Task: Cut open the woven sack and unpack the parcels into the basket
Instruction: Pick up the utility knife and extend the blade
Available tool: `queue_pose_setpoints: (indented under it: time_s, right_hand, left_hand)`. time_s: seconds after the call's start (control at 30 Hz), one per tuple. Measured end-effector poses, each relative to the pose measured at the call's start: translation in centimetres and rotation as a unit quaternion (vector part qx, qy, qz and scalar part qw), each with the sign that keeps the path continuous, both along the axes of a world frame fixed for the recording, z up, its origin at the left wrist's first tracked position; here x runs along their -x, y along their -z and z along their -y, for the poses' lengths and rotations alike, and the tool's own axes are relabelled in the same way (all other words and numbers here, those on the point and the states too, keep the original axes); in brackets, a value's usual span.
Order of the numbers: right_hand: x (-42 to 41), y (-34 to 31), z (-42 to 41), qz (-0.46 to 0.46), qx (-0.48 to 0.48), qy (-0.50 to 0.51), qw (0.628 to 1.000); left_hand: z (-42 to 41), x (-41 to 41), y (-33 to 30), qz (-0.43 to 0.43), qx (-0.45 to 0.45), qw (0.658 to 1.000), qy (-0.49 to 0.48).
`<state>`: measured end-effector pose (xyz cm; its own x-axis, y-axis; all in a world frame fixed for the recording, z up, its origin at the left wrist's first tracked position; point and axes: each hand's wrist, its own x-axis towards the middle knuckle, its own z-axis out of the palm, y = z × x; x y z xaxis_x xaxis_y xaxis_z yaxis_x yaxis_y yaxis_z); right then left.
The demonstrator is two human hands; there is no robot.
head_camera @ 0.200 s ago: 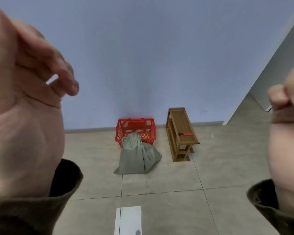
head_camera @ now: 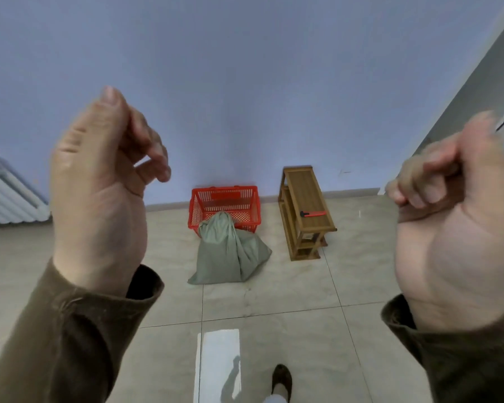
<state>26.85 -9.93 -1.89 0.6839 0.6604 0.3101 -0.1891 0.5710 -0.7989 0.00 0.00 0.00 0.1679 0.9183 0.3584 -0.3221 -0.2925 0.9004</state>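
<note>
A grey-green woven sack [head_camera: 230, 254] stands tied shut on the tiled floor, leaning against the front of a red plastic basket [head_camera: 224, 199] by the wall. A red-handled cutter [head_camera: 313, 213] lies on top of a small wooden shelf [head_camera: 304, 210] to the right of the basket. My left hand [head_camera: 99, 181] is raised close to the camera, palm toward me, fingers curled and holding nothing. My right hand [head_camera: 454, 216] is raised on the right side, fingers curled into a loose fist, also holding nothing. Both are far from the sack. No parcels show.
A white radiator [head_camera: 9, 193] is on the left wall. A bright patch of light [head_camera: 218, 365] lies on the floor near my shoe [head_camera: 281, 379]. A grey door frame [head_camera: 477, 91] runs up the right side. Tiled floor stretches between me and the sack.
Both hands have moved away from the camera and lower, so they look smaller; the radiator and my shoe have come into view.
</note>
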Motion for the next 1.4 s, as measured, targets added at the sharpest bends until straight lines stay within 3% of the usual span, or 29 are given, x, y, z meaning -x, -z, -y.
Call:
queue_pose_setpoints:
  time_s: [0.13, 0.33, 0.6, 0.87, 1.07, 1.4]
  right_hand:
    - [-0.9, 3.6, -2.6, -0.010, 0.095, -0.010, 0.995]
    - [-6.0, 11.0, -8.7, -0.030, 0.243, -0.036, 0.969]
    - [-9.2, 19.3, -16.7, -0.059, 0.373, -0.045, 0.925]
    - [-13.3, 27.0, -22.8, -0.104, 0.476, -0.019, 0.873]
    - [-20.2, 32.6, -25.5, -0.190, 0.529, -0.021, 0.827]
    - [-29.8, 41.0, -32.4, -0.223, 0.577, -0.027, 0.785]
  left_hand:
    - [-3.7, -5.9, 4.4, -0.019, 0.064, 0.996, -0.060]
    - [-9.6, -11.2, 12.0, -0.095, 0.144, 0.984, -0.052]
    - [-17.1, -14.3, 21.3, -0.163, 0.267, 0.949, -0.036]
    - [-24.0, -20.3, 29.6, -0.238, 0.344, 0.908, 0.019]
    - [-27.5, -27.0, 34.8, -0.293, 0.368, 0.881, 0.061]
    - [-32.2, -37.4, 41.0, -0.306, 0.406, 0.857, 0.078]
